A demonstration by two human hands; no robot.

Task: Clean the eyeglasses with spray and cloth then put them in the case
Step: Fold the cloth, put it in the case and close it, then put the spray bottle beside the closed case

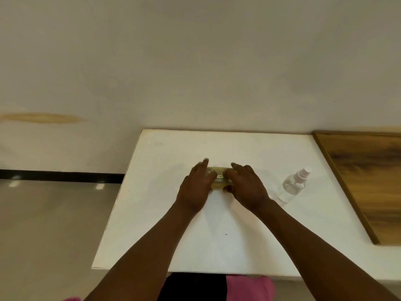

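Note:
A small olive-gold glasses case (pixel 219 175) with pale printed lettering lies on the white table (pixel 217 235), near its middle. My left hand (pixel 196 189) covers the case's left end and my right hand (pixel 246 187) covers its right end, fingers curled over the top and thumbs at its near edge. The case looks closed. A clear spray bottle (pixel 293 185) with a white nozzle lies on its side to the right of my right hand. I see no eyeglasses and no cloth; whether they are inside the case or under my hands is hidden.
A wooden board (pixel 368 181) lies at the table's right side. The table's far edge meets a pale wall. To the left is grey floor with a black skirting strip (pixel 60 175). Pink and black clothing shows below the near edge.

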